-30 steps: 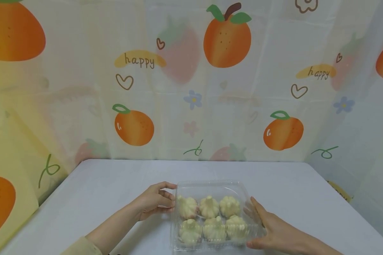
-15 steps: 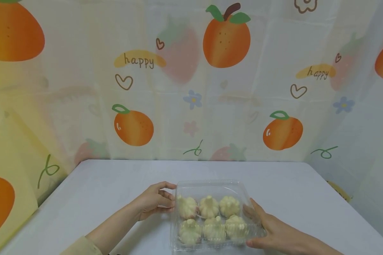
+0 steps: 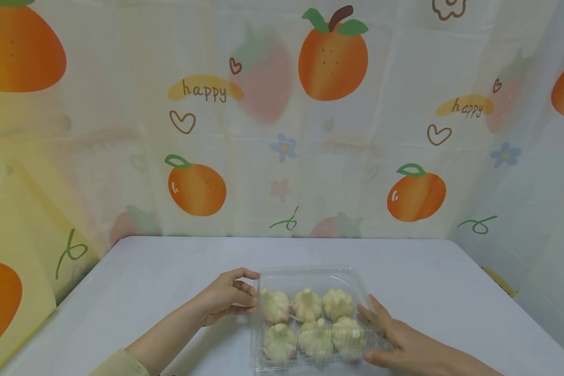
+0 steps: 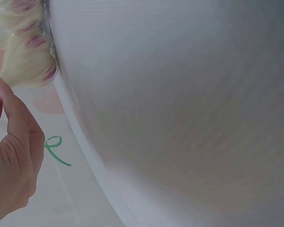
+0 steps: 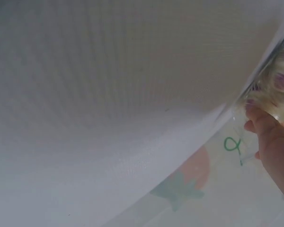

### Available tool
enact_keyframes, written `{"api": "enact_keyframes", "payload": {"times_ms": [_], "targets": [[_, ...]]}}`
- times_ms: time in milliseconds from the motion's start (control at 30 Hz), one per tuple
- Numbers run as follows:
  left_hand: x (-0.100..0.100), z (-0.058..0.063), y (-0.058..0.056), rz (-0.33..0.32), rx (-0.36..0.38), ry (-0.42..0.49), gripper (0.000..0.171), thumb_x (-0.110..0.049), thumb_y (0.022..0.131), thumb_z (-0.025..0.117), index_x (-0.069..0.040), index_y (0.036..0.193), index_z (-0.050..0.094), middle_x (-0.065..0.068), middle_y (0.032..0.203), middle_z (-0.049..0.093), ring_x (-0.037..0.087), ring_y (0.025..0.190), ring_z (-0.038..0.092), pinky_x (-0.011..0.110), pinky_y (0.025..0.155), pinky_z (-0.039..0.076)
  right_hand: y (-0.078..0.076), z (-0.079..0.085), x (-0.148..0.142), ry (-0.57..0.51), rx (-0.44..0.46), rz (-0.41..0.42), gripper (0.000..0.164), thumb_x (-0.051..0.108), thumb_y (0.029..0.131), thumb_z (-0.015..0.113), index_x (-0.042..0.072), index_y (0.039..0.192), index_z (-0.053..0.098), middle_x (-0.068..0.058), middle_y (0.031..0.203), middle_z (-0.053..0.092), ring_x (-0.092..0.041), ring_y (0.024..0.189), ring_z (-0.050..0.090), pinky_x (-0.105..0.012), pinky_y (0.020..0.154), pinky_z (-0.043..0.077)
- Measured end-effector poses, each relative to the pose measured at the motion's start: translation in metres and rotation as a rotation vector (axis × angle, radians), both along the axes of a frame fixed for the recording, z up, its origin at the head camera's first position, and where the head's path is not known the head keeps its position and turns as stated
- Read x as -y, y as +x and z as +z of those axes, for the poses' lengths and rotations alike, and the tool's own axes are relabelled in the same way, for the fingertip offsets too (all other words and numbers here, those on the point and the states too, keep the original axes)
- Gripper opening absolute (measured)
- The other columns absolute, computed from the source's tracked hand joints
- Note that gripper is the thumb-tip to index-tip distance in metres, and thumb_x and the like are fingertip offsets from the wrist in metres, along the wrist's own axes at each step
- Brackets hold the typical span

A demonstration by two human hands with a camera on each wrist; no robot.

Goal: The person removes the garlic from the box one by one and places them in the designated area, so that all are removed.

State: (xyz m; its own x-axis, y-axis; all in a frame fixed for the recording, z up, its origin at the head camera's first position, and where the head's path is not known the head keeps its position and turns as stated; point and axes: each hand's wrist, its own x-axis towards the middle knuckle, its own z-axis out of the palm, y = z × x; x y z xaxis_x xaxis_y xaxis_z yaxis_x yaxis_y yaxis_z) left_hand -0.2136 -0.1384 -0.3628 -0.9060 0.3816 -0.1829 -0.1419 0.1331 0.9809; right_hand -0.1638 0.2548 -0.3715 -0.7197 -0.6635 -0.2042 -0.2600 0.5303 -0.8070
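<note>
A clear plastic box point(image 3: 305, 274) with its lid down sits near the table's front, holding several garlic bulbs point(image 3: 307, 305) in two rows. My left hand point(image 3: 225, 297) pinches the box's left edge between thumb and fingers; in the left wrist view this hand point(image 4: 14, 151) is beside purple-streaked garlic point(image 4: 28, 59). My right hand point(image 3: 399, 334) holds the box's right side, thumb near the front corner and bent fingers farther back, partly seen through the plastic. In the right wrist view, the right hand point(image 5: 272, 137) touches the box beside garlic point(image 5: 281, 80).
The box rests on a white table point(image 3: 183, 266) whose far edge meets a hanging cloth point(image 3: 338, 172) printed with oranges, strawberries and hearts. The same printed cloth covers the left and right sides.
My right hand shifts slightly along the box's right side, and its fingers look a little blurred. The left hand, the box and the garlic stay in place.
</note>
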Motion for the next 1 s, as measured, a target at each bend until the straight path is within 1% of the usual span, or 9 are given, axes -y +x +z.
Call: {"api": "enact_keyframes", "payload": {"times_ms": [133,233,300,467,533,567,700,900,1000], "targets": [[-0.0001,0.0005,0.0005,0.000,-0.003,-0.002,0.064,0.003,0.083,0.070,0.004,0.141,0.041,0.001,0.088,0.056,0.014,0.080,0.063,0.028,0.079,0.063,-0.0002,-0.0002,0.0014,0.006,-0.030,-0.001,0.091,0.025,0.104,0.049,0.035,0.151,-0.029,-0.025,0.165,0.011,-0.020,0.150,0.024,-0.011,0.102,0.042],[-0.0001,0.0006,0.0007,-0.002,-0.007,-0.002,0.064,0.003,0.084,0.070,0.004,0.141,0.041,0.001,0.088,0.056,0.014,0.081,0.063,0.028,0.080,0.063,-0.0011,-0.0009,0.0010,0.003,-0.039,0.004,0.090,0.025,0.105,0.048,0.034,0.152,-0.028,-0.025,0.165,0.011,-0.014,0.148,0.024,-0.011,0.102,0.041],[0.0000,0.0005,0.0006,-0.004,-0.009,-0.003,0.064,0.003,0.084,0.070,0.004,0.141,0.041,0.001,0.088,0.056,0.014,0.081,0.062,0.028,0.080,0.063,-0.0015,-0.0015,0.0003,0.014,-0.048,0.005,0.090,0.026,0.104,0.049,0.029,0.153,-0.027,-0.025,0.164,0.015,-0.016,0.148,0.027,-0.011,0.102,0.042],[0.0001,0.0000,-0.0003,0.000,-0.009,-0.009,0.063,0.002,0.084,0.070,0.004,0.140,0.042,0.001,0.088,0.056,0.014,0.080,0.063,0.028,0.079,0.063,-0.0030,-0.0036,-0.0028,0.074,-0.119,0.038,0.089,0.026,0.105,0.047,0.006,0.154,-0.024,-0.029,0.159,0.029,-0.043,0.139,0.043,-0.020,0.100,0.050],[0.0002,-0.0002,-0.0009,0.006,-0.006,-0.013,0.063,0.002,0.084,0.071,0.003,0.140,0.042,0.002,0.089,0.056,0.014,0.080,0.063,0.028,0.079,0.063,-0.0035,-0.0047,-0.0041,0.088,-0.144,0.057,0.088,0.026,0.105,0.047,0.002,0.153,-0.023,-0.031,0.157,0.031,-0.051,0.134,0.045,-0.022,0.098,0.052],[0.0002,-0.0004,-0.0012,0.010,-0.005,-0.015,0.063,0.002,0.084,0.071,0.003,0.140,0.043,0.002,0.090,0.056,0.014,0.080,0.063,0.028,0.079,0.063,-0.0036,-0.0051,-0.0047,0.095,-0.153,0.061,0.088,0.026,0.105,0.047,0.001,0.153,-0.024,-0.031,0.156,0.031,-0.051,0.133,0.046,-0.020,0.097,0.051],[0.0002,-0.0014,-0.0018,0.019,0.000,-0.018,0.063,0.002,0.083,0.071,0.002,0.139,0.043,0.002,0.091,0.056,0.014,0.080,0.063,0.028,0.078,0.063,-0.0033,-0.0058,-0.0061,0.085,-0.133,0.060,0.088,0.026,0.105,0.046,0.004,0.153,-0.024,-0.031,0.157,0.028,-0.054,0.133,0.043,-0.018,0.097,0.050],[0.0002,-0.0019,-0.0023,0.010,0.001,-0.012,0.063,0.002,0.083,0.071,0.003,0.140,0.043,0.002,0.091,0.056,0.014,0.080,0.063,0.028,0.078,0.063,-0.0005,-0.0026,-0.0062,0.044,-0.069,0.035,0.083,0.024,0.106,0.045,0.010,0.156,-0.018,-0.026,0.160,0.026,-0.050,0.140,0.037,-0.015,0.098,0.047],[0.0003,-0.0016,-0.0021,0.007,0.000,-0.013,0.063,0.002,0.084,0.071,0.003,0.140,0.042,0.002,0.091,0.056,0.014,0.080,0.063,0.028,0.078,0.063,0.0004,-0.0006,-0.0061,0.018,-0.036,0.027,0.081,0.024,0.106,0.045,0.014,0.157,-0.017,-0.026,0.161,0.024,-0.051,0.141,0.035,-0.013,0.098,0.046]]}}
